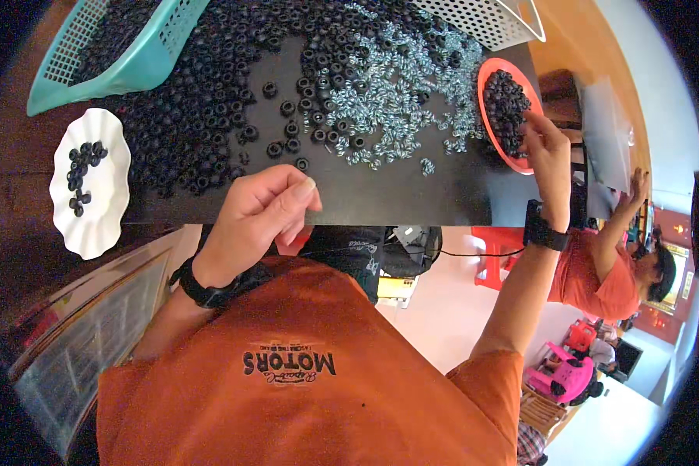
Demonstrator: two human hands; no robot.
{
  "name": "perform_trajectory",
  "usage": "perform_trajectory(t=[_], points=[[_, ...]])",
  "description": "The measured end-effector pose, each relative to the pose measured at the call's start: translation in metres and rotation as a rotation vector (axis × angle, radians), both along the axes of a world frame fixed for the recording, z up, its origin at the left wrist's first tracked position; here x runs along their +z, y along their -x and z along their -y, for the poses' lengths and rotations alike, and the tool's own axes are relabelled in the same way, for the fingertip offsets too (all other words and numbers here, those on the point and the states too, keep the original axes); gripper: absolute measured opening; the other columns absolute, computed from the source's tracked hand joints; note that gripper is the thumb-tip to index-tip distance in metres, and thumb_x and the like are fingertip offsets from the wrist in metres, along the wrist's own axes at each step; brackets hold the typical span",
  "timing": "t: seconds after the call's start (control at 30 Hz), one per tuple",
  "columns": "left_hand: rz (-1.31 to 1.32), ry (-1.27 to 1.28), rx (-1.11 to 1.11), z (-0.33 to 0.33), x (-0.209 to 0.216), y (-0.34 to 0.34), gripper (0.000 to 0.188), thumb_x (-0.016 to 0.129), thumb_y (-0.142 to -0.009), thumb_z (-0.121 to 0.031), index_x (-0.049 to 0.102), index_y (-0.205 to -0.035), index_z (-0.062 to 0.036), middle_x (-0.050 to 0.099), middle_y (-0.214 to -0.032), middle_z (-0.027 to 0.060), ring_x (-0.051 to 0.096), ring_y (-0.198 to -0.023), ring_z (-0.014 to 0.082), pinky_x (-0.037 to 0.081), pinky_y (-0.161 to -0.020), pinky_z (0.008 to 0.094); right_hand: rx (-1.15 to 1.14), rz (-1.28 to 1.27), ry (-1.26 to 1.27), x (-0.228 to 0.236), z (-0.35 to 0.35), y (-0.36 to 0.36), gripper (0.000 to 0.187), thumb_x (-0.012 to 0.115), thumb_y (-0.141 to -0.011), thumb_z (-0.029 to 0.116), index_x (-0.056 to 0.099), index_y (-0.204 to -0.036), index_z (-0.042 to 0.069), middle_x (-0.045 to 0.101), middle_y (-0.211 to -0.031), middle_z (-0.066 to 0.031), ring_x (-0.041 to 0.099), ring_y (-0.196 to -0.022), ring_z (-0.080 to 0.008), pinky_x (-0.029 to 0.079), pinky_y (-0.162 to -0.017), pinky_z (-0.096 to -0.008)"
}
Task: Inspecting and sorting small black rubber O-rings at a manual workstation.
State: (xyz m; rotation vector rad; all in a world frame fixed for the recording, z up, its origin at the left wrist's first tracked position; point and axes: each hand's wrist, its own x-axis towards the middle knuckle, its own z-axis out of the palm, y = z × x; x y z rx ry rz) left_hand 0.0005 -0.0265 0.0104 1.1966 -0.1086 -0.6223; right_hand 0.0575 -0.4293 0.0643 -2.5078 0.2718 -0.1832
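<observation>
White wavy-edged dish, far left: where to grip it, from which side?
Probably the left long rim of the dish, about midway, coming from the person's left. The dish lies lengthwise away from the person, so a grip at mid-length should tip it less than one at an end; loose black rings crowd its right side.

This looks like a small assembly workshop — the dark table (435,200) is heaped with black ring-shaped parts (179,140) and small silvery pieces (392,101). A teal basket (144,74) holds more parts.
</observation>
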Motion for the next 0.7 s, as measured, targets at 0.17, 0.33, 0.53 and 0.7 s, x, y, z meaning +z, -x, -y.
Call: perform_trajectory(t=[0.17, 0.33, 0.53, 0.7], points=[[0.038, -0.056, 0.002, 0.001, 0.000, 0.000, 0.027, 0.047, -0.097, -0.024, 0.056, -0.084, -0.0013, 0.046, -0.059, -0.0034, 0.042, -0.052, 0.0033, 0.036, -0.049, 0.0198, 0.256, 0.158, 0.375, -0.006, 0.021, -0.012, 0.035, 0.051, -0.085, 0.002, 0.057, -0.120, 0.005, 0.059, -0.095, -0.0142, 0.059, -0.080, -0.0221, 0.047, -0.070, -0.0312], [0.052, -0.057, -0.003, 0.002, -0.001, -0.001, 0.027, 0.047, -0.097, -0.024, 0.055, -0.084, -0.0010, 0.046, -0.060, -0.0029, 0.042, -0.053, 0.0034, 0.036, -0.049, 0.0199, 0.287, 0.061, 0.681, -0.011, 0.004, -0.017, 0.049, 0.045, -0.081, -0.006, 0.051, -0.127, 0.011, 0.048, -0.101, -0.0170, 0.053, -0.094, -0.0308, 0.043, -0.083, -0.0371], [0.016, -0.027, -0.004, 0.000, 0.001, 0.000, 0.026, 0.048, -0.096, -0.023, 0.055, -0.085, -0.0012, 0.045, -0.060, -0.0032, 0.041, -0.052, 0.0035, 0.036, -0.050, 0.0199, 0.236, 0.021, 0.662, -0.006, 0.004, -0.001, 0.054, 0.043, -0.079, -0.009, 0.051, -0.128, 0.011, 0.049, -0.100, -0.0164, 0.053, -0.091, -0.0313, 0.043, -0.084, -0.0359], [0.040, -0.103, -0.015, -0.002, 0.005, -0.002, 0.024, 0.046, -0.095, -0.019, 0.056, -0.082, -0.0027, 0.047, -0.059, -0.0031, 0.041, -0.052, 0.0039, 0.035, -0.046, 0.0215, 0.333, 0.110, 0.339, 0.015, -0.043, 0.004, 0.040, 0.050, -0.085, -0.001, 0.052, -0.125, 0.005, 0.053, -0.103, -0.0142, 0.054, -0.088, -0.0256, 0.043, -0.080, -0.0311]])
